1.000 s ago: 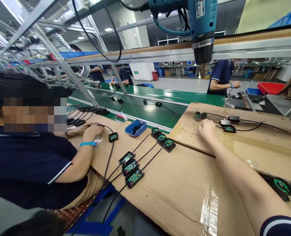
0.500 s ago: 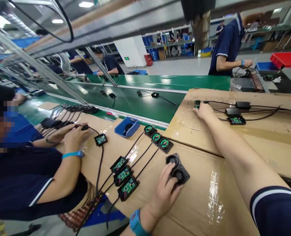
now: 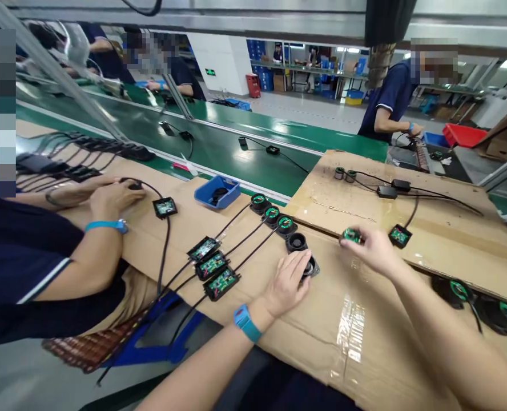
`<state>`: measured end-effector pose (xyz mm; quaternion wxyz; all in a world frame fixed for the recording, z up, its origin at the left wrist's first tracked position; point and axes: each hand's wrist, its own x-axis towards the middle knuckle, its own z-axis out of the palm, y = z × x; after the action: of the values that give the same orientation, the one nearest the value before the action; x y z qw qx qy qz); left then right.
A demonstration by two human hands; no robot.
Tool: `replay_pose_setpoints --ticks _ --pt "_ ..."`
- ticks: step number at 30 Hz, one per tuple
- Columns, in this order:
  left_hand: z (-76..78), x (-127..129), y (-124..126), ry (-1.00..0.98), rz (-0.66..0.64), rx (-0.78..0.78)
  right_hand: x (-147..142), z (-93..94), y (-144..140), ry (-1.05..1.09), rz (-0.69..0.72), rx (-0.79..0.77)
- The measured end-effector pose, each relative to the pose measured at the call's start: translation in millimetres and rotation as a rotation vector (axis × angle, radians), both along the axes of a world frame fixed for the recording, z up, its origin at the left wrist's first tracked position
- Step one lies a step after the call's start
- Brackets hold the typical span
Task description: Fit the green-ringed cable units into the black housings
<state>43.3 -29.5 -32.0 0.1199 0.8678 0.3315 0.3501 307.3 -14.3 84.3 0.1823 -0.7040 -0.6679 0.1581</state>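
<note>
Green round board [image 3: 349,234] is pinched in the right hand [image 3: 375,249], right of frame centre.
The left hand [image 3: 284,283], fingers slightly bent, lies over a black housing [image 3: 315,268] near frame centre; whether it grips, I cannot tell.

The far black housing [image 3: 297,242] lies flat, its round cup open upward, at eleven o'clock from the near black housing [image 3: 312,266], which is partly covered. At two o'clock from the near one, a round green-faced circuit piece [image 3: 350,233] is held, its right side partly hidden
</note>
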Motion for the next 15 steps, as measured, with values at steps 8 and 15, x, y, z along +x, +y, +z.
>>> replay_pose_setpoints --ticks 8,15 --pt "6.8 35 -22 -0.087 0.238 -0.156 -25 -44.9 -120 0.040 -0.005 -0.103" --pt "-2.9 41 -44 -0.178 0.087 -0.274 -10 -37.2 -133 -0.106 0.078 -0.113"
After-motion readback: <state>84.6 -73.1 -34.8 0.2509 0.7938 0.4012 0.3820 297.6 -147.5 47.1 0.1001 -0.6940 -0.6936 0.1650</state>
